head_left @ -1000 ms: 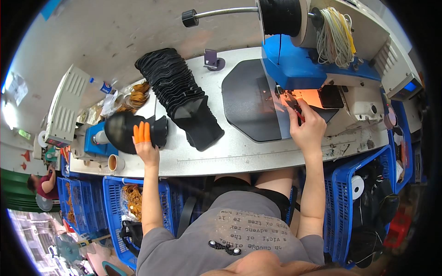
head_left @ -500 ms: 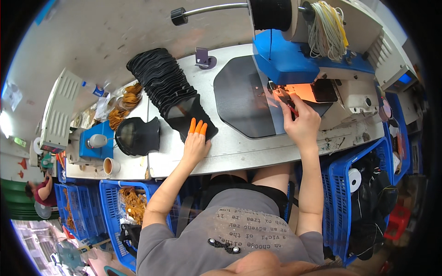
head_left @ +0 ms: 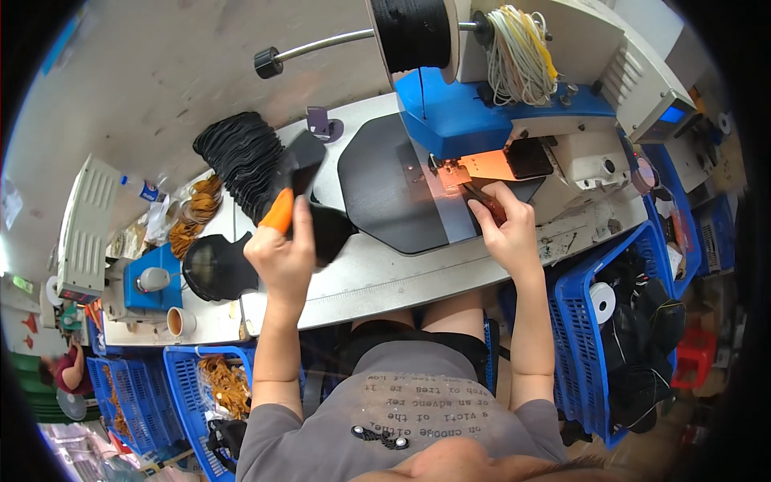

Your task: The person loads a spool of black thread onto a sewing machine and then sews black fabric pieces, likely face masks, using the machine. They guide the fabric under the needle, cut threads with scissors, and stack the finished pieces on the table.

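My left hand (head_left: 277, 255), with orange covers on its fingers, pinches a black flat piece (head_left: 328, 233) raised over the table. Motion blurs that piece. Behind it a row of overlapping black pieces (head_left: 237, 153) lies on the tabletop. My right hand (head_left: 510, 233) is closed round a small slim dark tool (head_left: 480, 196) with a reddish part; its exact kind is unclear. The tool's end points toward the lit needle area of the blue and white sewing machine (head_left: 454, 120). A black octagonal plate (head_left: 385, 185) lies left of the needle area.
A curved black piece (head_left: 217, 265) and a cup (head_left: 181, 322) sit at the table's left, near bundles of brown cord (head_left: 193, 217). Blue baskets flank me: one on the left (head_left: 181, 377), one on the right (head_left: 574, 345) with black goods. A small purple stand (head_left: 319, 122) is at the back.
My left hand has risen from the front end of the row, now with a black piece in its grip. My right hand stays by the needle area with the tool. The whole view has shifted.
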A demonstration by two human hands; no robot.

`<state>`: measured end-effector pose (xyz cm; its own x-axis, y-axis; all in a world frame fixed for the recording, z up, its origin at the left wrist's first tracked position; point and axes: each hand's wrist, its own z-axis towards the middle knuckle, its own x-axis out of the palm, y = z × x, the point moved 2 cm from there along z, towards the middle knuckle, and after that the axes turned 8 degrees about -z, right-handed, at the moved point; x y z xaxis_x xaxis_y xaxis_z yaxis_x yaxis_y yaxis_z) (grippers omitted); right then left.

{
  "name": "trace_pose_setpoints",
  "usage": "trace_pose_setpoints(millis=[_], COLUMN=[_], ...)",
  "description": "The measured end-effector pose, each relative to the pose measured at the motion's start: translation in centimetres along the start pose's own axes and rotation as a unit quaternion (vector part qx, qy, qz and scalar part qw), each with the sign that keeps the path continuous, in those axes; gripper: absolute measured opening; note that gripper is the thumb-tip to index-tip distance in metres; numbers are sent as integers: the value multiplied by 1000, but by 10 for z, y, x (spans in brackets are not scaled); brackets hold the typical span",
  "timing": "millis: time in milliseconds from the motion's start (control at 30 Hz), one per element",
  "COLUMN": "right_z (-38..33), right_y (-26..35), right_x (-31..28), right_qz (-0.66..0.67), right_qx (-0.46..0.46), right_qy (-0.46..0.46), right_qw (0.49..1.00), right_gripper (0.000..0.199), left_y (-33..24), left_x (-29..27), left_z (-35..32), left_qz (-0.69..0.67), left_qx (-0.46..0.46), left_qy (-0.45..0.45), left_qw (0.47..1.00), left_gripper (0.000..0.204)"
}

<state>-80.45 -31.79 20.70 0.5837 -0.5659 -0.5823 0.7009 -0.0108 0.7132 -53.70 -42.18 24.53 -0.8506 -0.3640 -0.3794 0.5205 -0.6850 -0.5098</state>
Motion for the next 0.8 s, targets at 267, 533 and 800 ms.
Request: trace_pose_setpoints(millis=[267, 533, 800], right_z=[5, 8, 24], right_y=[6, 4, -2], right_x=[5, 20, 34], right_qz=[-69, -210, -205], right_qx=[-57, -74, -51], right_qy=[30, 42, 13], right_qw=[996, 974, 977], right_gripper=[18, 22, 27], left_y=[-40, -26, -15], left_x=[104, 102, 109], left_z=[-22, -7, -6], left_qz=[-14, -97, -79], left_qx=[188, 281, 239], left_qy=[265, 372, 404], left_qw=[946, 879, 879], left_gripper=[18, 31, 31])
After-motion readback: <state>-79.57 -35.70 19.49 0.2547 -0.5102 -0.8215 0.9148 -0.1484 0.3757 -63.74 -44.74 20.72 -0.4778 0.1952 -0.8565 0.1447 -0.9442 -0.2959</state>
